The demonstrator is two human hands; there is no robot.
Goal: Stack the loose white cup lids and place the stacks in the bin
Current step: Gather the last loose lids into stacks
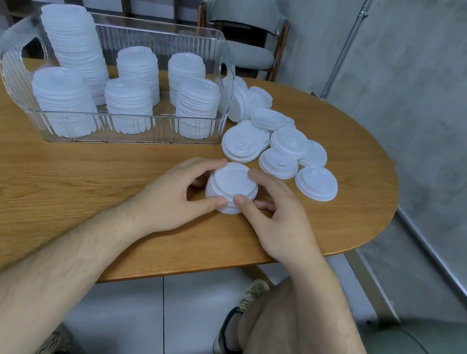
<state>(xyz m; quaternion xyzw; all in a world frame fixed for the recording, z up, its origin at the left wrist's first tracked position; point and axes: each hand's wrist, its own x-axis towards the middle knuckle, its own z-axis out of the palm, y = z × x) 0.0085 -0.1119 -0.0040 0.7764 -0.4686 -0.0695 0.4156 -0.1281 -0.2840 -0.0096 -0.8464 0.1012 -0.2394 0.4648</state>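
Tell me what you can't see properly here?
Head view:
1. Lid count in the small stack: the left hand and right hand cover its sides.
2. Bottoms of the bin stacks: blurred by the bin's ribbed wall.
3. Farthest loose lids: partly behind the bin's end.

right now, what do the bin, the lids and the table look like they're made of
Bin: clear rigid plastic, glossy, with ribbed walls; the stacks inside show through it. Lids: thin white plastic, likely, matte, with moulded rims. Table: wood or wood veneer, smooth satin finish, grain lines visible; which one cannot be told.
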